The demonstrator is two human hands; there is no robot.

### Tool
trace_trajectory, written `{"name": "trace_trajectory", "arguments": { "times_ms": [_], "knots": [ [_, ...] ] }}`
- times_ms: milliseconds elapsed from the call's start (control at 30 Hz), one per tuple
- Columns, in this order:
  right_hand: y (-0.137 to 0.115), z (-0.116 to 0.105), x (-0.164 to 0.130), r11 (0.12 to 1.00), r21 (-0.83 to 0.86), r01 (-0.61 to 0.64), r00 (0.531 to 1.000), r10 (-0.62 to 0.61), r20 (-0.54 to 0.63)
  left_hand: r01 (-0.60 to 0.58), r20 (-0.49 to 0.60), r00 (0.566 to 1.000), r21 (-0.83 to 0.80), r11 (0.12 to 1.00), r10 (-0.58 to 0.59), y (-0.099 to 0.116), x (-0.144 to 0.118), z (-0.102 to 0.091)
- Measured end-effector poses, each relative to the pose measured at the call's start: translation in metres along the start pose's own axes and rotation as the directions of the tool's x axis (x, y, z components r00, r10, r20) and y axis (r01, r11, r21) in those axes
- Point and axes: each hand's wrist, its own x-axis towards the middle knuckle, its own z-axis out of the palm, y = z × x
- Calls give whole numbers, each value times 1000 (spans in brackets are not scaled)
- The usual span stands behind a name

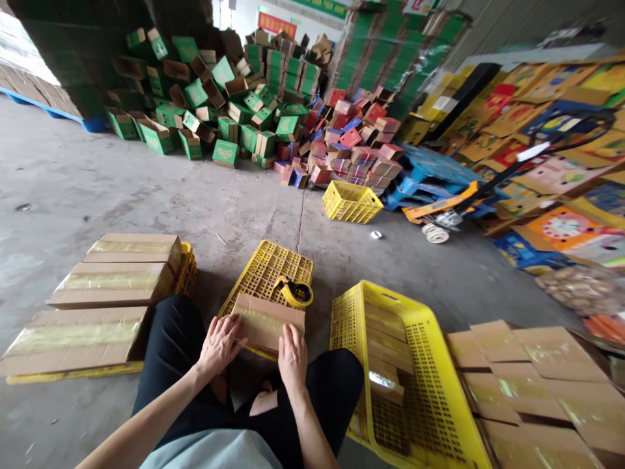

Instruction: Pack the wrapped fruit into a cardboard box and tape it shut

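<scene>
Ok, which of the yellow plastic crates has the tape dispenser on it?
The upturned yellow plastic crate straight ahead, under both hands; the yellow tape dispenser sits on it beside the taped cardboard box.

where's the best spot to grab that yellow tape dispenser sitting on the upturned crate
Probably by its yellow body, coming from above. The tape dispenser lies on the upturned crate just beyond the taped carton, with open space over it. The right hand is nearest; both hands rest flat on the carton, the left hand further away.
</scene>
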Motion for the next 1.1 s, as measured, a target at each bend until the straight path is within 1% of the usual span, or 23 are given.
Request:
{"name": "trace_trajectory", "arguments": {
  "times_ms": [33, 100, 233, 367, 433, 500, 567, 633, 733, 800, 867, 933, 967, 1033, 1100],
  "knots": [
    [7, 1, 0, 1000, -8, -9, 999, 8, -33, 0, -8, 1000, 5, 1000, 0, 0, 1, 2],
    [15, 6, 0, 1000, -16, -3, 998, 2, -61, -2, -24, 1000, 21, 1000, 2, 1, 4, 7],
    [11, 14, -6, 1000, -22, -19, 997, 17, -77, -4, -43, 999, 47, 999, 6, 12, 9, 20],
    [2, 10, -8, 998, -3, -55, 998, 55, -32, -101, 17, 995, 27, 995, 101, 35, 11, 32],
    [-1, 6, -5, 997, -6, -78, 997, 78, 5, -107, 48, 993, 31, 994, 105, 46, 12, 37],
    [-6, 5, -2, 993, -31, -115, 993, 116, 30, -87, 66, 994, 48, 995, 84, 53, 12, 41],
    [-16, 7, 2, 986, -72, -148, 988, 152, 40, -89, 85, 993, 62, 994, 83, 54, 12, 43],
    [-28, 11, 3, 984, -95, -148, 987, 153, 52, -104, 107, 990, 74, 992, 96, 52, 11, 45],
    [-44, 18, -1, 995, -49, -90, 990, 94, 102, -117, 128, 986, 83, 990, 106, 49, 10, 46],
    [-45, 19, -5, 998, -1, -58, 989, 57, 137, -121, 145, 984, 86, 989, 108, 48, 11, 46],
    [-37, 18, -7, 998, 32, -46, 987, 41, 157, -114, 167, 981, 92, 989, 97, 50, 12, 45],
    [-21, 16, -7, 997, 36, -73, 986, 67, 153, -94, 183, 980, 94, 991, 76, 51, 16, 43],
    [-12, 15, -6, 993, 22, -119, 984, 115, 136, -87, 186, 980, 88, 992, 70, 51, 17, 42],
    [6, 16, -4, 969, -3, -247, 965, 246, 94, -82, 183, 981, 59, 995, 70, 49, 20, 39],
    [19, 19, -4, 956, 40, -291, 955, 287, 75, -77, 174, 982, 14, 997, 74, 43, 21, 36]
  ]
}}
